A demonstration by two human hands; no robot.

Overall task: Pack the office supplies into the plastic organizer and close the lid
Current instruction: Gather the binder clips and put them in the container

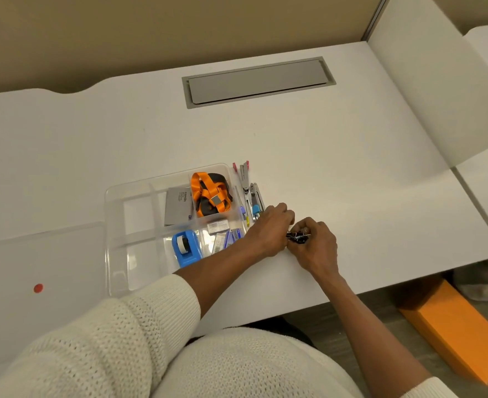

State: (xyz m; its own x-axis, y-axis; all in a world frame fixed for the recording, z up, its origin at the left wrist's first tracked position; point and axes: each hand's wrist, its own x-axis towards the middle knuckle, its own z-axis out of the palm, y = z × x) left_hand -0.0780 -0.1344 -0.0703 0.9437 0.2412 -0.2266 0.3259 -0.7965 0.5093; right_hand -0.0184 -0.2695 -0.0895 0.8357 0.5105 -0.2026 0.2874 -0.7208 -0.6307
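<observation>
Right of centre, both hands, left (271, 225) and right (316, 242), pinch what look like binder clips (298, 237); gather all before lifting to the organizer (116, 242).

White desk (337, 156), with a grey cable flap (258, 81) set flush near the far edge. Resting on it: a clear plastic organizer (113, 242), open; its clear lid (36, 254) flat just to the left, marked with a red dot (38, 288); metal staplers and punches (251, 193) in a loose row just beside the organizer's right wall.
</observation>
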